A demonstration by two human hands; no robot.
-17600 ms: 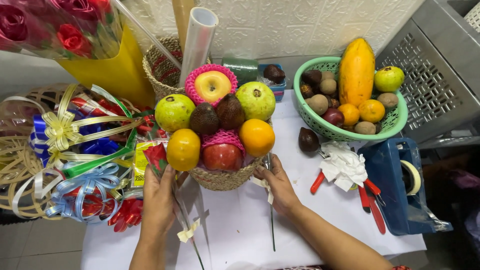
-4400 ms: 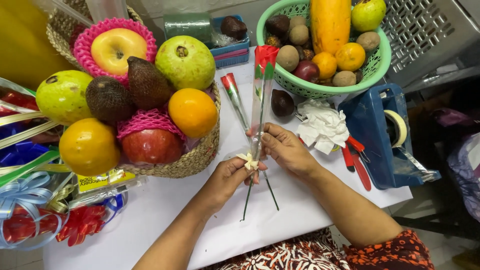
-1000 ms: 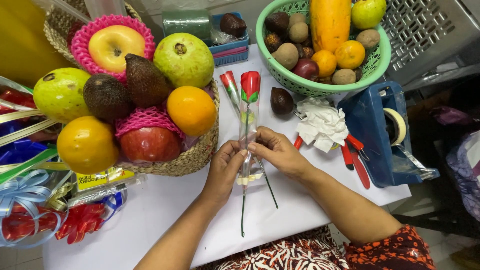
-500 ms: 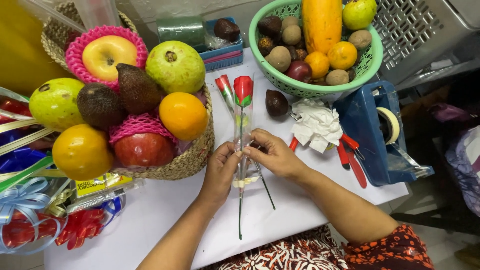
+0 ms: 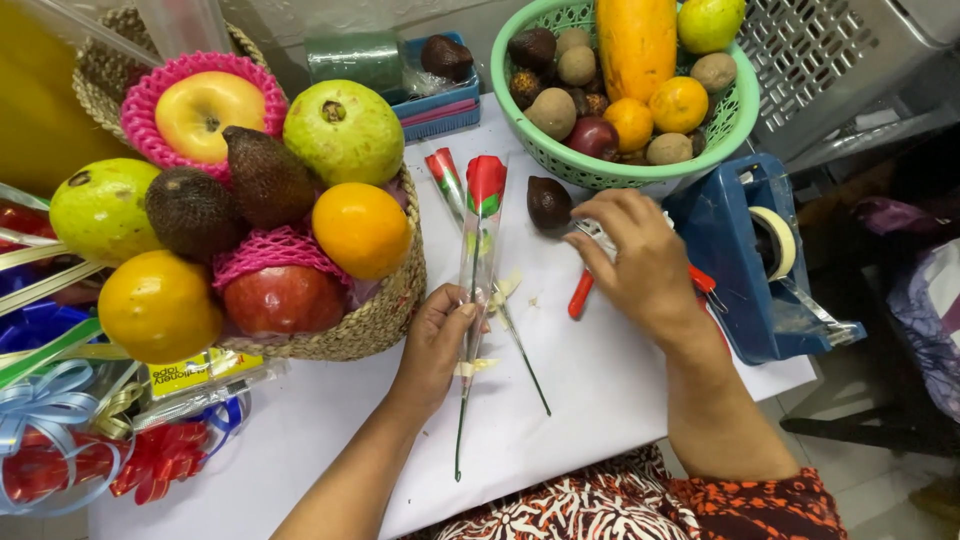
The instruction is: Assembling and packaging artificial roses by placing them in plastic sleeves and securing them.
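One hand only now grips the wrapped rose [image 5: 478, 255], the left hand [image 5: 435, 335], near the tabletop's [image 5: 600, 400] middle; the right hand [image 5: 640, 260] has let go and closes on the red-handled scissors [image 5: 582, 290] beside the green basket [image 5: 620, 175]

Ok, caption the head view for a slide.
Left hand holds a wrapped red rose beside the fruit basket; right hand rests on red-handled scissors.

Left hand [image 5: 432, 340] grips wrapped rose [image 5: 480, 235] — right hand [image 5: 640, 262] on red-handled pliers [image 5: 583, 290].
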